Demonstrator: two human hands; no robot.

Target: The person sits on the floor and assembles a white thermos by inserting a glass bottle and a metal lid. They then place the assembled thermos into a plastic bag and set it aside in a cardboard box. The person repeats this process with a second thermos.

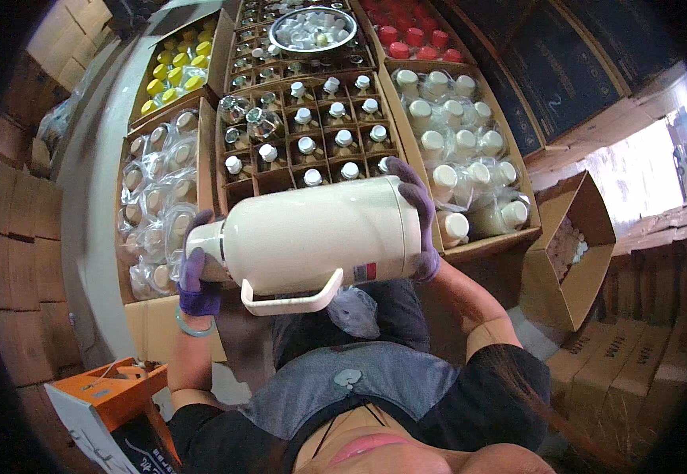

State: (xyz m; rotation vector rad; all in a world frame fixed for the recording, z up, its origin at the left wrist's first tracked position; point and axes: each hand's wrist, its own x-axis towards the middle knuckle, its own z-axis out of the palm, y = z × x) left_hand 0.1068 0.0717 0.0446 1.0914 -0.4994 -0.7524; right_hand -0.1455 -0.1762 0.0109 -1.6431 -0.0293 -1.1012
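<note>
A cream vacuum flask [313, 237] lies sideways across my front, held up between both hands. Its side handle [293, 302] points towards my body. My left hand [198, 272], in a purple glove, grips the capped neck end. Around the flask's base curl the gloved fingers of my right hand [420, 219]. Just beyond the flask stands a divided carton [272, 191] of clear glass bottles, many with white caps [309, 145]. A crumpled plastic bag [352, 311] shows below the flask, near my lap.
Cartons of bagged cream flasks stand on the left [156, 198] and right [465, 139]. Further off are yellow-capped [174, 76] and red-capped containers [414, 37], plus a metal bowl [272, 38] of small pieces. An open box [592, 255] stands right; an orange machine [106, 391] sits lower left.
</note>
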